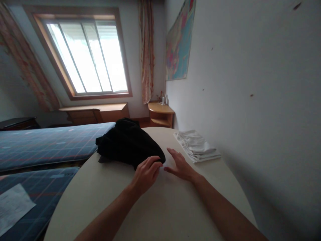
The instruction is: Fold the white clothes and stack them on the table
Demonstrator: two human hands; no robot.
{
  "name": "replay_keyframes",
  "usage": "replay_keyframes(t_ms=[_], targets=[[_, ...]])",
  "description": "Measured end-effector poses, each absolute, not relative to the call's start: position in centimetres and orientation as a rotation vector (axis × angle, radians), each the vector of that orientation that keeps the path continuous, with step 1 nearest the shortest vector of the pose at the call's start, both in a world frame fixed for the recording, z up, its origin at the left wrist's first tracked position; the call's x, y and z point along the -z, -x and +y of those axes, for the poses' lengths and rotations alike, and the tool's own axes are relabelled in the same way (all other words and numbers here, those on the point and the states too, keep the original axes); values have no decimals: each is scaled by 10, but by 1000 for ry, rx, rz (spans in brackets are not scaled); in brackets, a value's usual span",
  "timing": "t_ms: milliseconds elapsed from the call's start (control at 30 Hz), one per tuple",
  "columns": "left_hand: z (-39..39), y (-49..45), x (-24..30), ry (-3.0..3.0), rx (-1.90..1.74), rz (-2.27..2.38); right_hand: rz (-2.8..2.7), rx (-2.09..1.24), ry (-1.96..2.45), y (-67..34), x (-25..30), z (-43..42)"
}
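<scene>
A dark, bunched black garment (127, 144) lies in a loose heap on the pale round table (160, 214), left of centre. My left hand (147, 172) is at the garment's near right corner, its fingers bent over the edge and its thumb close to them, seemingly pinching the cloth. Just right of that corner, my right hand (180, 165) hovers low over or rests on the tabletop, fingers stretched out and thumb apart, holding nothing. Beyond it sits a folded stack of white cloth (197, 147) near the table's right edge.
Close along the right runs a white wall (263, 127) with a map (179, 47) on it. Two plaid mattresses (50, 142) lie left of the table, with a white sheet (15, 207) on the nearer one. A corner shelf (160, 108) and window (87, 57) are behind.
</scene>
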State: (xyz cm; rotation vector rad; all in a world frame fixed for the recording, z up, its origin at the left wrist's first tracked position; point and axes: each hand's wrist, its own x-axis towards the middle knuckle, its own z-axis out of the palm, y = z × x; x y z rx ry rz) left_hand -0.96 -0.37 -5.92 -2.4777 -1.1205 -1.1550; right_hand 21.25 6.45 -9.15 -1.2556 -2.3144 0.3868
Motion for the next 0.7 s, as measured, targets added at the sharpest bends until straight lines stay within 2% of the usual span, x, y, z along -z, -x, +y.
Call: replay_keyframes(t_ms=[167,467,700], targets=[[-11,7,73,2618,1110,-1052,-2431,-459,921,-213,75,52],[13,44,96,1942,1086,-2015,-2493,-445,899,-198,67,45],[20,53,116,2239,1209,-2035,-2425,-423,1031,-189,61,31]])
